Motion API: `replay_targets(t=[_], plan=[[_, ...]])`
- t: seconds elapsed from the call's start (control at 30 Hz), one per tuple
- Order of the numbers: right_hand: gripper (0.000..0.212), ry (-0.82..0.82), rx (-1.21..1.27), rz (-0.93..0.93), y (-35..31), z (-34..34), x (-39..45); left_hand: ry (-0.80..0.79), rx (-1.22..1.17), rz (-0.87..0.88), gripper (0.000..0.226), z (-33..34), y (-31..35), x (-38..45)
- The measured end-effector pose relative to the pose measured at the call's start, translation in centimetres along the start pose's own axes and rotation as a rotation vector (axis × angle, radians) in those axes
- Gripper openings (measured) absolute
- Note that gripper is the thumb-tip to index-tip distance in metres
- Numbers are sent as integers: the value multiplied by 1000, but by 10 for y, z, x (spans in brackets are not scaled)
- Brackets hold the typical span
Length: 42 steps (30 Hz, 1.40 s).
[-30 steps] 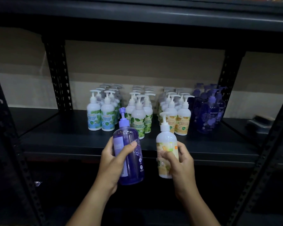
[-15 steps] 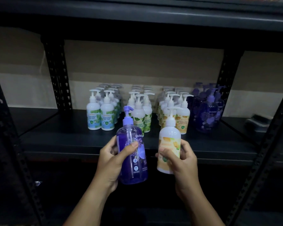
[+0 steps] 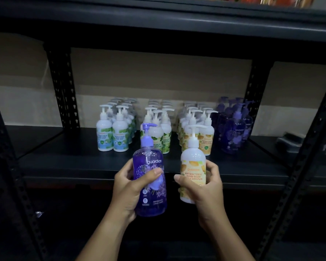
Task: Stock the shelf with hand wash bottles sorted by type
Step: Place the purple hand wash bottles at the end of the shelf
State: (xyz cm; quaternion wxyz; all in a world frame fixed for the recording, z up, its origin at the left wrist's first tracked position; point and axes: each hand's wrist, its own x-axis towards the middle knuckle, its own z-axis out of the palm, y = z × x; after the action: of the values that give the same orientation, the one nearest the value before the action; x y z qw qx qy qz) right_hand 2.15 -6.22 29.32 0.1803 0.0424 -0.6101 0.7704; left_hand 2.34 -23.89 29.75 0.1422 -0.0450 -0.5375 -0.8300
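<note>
My left hand [image 3: 129,187] grips a clear purple pump bottle [image 3: 151,194] upright, in front of the black shelf's edge [image 3: 83,177]. My right hand [image 3: 205,187] holds a white bottle with a yellow label [image 3: 192,166] upright beside it. On the shelf stand four groups in rows: blue-label bottles [image 3: 112,136] at left, green-label bottles [image 3: 163,138], yellow-label bottles [image 3: 205,137], and purple bottles [image 3: 233,132] at right. Both held bottles face me with labels forward.
Perforated black uprights stand at the back left [image 3: 61,91] and back right [image 3: 256,85], and slanted front posts [image 3: 299,176] frame both sides. An upper shelf [image 3: 158,19] hangs overhead. A dark object [image 3: 294,142] lies on the shelf at far right.
Both hands have turned the bottles so their front labels face me, and the bottles have come slightly closer and higher toward the shelf edge.
</note>
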Motion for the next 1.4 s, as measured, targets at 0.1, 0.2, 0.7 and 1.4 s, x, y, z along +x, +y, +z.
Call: replay_targets(t=[0.1,0.2,0.7,1.4], plan=[[74,27,-20,-31,0,-5,-2,-2,9,33,65,0,0,1],[54,10,1,-36,-1,-11,-2,-44,-46,15,54,4,-3,1],[63,126,-88,-169,8,-16,29,-59,-94,159,48,34,-20,21],[65,232,-738,-232,27,-25,118,74,-206,190,82,49,-49,60]])
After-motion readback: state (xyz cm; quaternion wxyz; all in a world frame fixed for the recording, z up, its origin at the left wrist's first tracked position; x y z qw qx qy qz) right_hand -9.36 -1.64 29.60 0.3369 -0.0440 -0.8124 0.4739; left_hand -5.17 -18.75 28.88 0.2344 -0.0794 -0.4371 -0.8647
